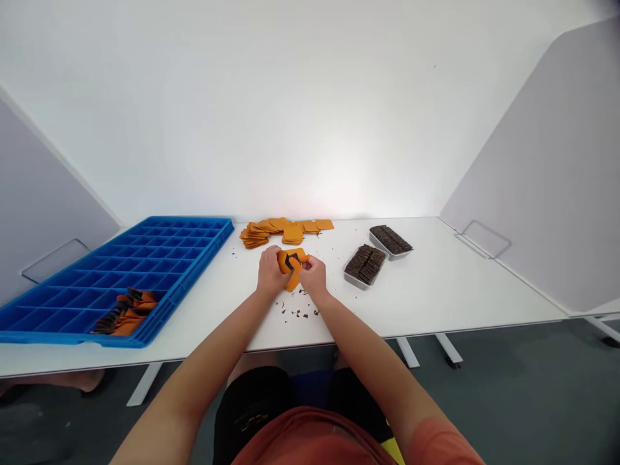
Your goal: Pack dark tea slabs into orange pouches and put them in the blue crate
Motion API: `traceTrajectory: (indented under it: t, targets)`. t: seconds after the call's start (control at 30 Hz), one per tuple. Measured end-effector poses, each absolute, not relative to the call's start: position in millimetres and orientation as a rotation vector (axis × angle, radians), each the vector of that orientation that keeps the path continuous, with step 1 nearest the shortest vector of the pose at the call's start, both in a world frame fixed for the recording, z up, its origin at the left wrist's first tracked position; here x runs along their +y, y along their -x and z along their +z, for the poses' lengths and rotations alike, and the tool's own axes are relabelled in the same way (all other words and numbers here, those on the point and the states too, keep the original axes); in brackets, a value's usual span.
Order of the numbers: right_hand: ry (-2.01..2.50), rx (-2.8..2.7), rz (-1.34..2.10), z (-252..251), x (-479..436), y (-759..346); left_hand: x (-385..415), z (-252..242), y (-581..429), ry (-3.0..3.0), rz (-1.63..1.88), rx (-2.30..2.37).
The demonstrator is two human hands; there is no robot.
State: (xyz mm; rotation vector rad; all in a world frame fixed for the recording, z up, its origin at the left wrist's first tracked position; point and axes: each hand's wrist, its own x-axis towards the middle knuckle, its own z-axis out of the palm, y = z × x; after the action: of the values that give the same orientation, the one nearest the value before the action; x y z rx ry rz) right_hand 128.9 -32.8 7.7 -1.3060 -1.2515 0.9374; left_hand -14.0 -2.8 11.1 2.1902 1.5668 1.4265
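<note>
Between my hands is an orange paper wrapper [293, 281], partly unfolded, with a dark flat square [292, 261] lying on it. My left hand [270, 271] grips the wrapper's left side. On the other side my right hand [314, 276] pinches its right flap, fingers closed. Dark crumbs [298, 314] are scattered on the white table below the hands. Behind them lies a spread-out pile of orange wrappers [264, 231]. To the right, a clear plastic tray [358, 282] is packed with rows of dark flat pieces [365, 263].
A second clear tray [396, 254] of dark pieces stands farther back right. At left is a large blue compartment tray [179, 284]; orange and dark packets [130, 313] fill some of its near-right compartments. A white wall [310, 129] closes off the table's back.
</note>
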Motion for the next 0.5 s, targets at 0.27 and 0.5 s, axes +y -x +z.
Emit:
traceTrajectory:
  t: [0.27,0.5]
  targets:
    - [1.356,-1.422,0.861,16,-44,-124,-7,11,16,-2.176,1.370,1.585]
    - [1.386,-1.447,0.722,18,-46,-127,-4,6,18,-2.004,1.325,1.652]
